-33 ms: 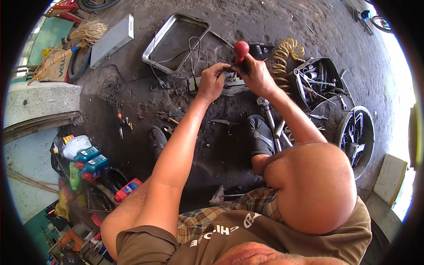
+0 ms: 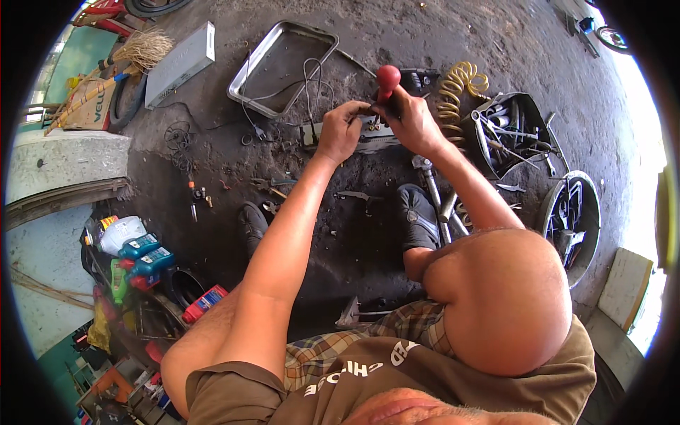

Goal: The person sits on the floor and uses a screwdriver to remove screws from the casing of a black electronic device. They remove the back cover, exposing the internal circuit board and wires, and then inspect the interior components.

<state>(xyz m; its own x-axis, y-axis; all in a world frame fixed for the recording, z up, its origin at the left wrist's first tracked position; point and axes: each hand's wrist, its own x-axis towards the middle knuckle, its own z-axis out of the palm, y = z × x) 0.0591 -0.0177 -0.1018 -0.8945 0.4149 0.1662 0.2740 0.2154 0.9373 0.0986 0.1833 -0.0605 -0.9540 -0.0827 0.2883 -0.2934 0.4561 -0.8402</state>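
Observation:
My right hand (image 2: 416,126) is closed about the lower part of a red tool handle with a ball-shaped end (image 2: 387,78), which points away from me. The tool's tip is hidden between my hands. My left hand (image 2: 341,132) meets it from the left, thumb and fingers pinched on something small and dark that I cannot make out. Right below my fingers lies a long grey metal block (image 2: 382,144) on the ground, with small brass-coloured pieces (image 2: 374,126) on top.
A metal-rimmed tray (image 2: 234,92) lies at the far left, with a cable across it. Right of my hands are a yellow coiled hose (image 2: 453,88), a bin of wrenches (image 2: 496,166) and a round tub of tools (image 2: 589,244). Pliers (image 2: 358,195) lie between my feet; bottles (image 2: 152,263) stand left.

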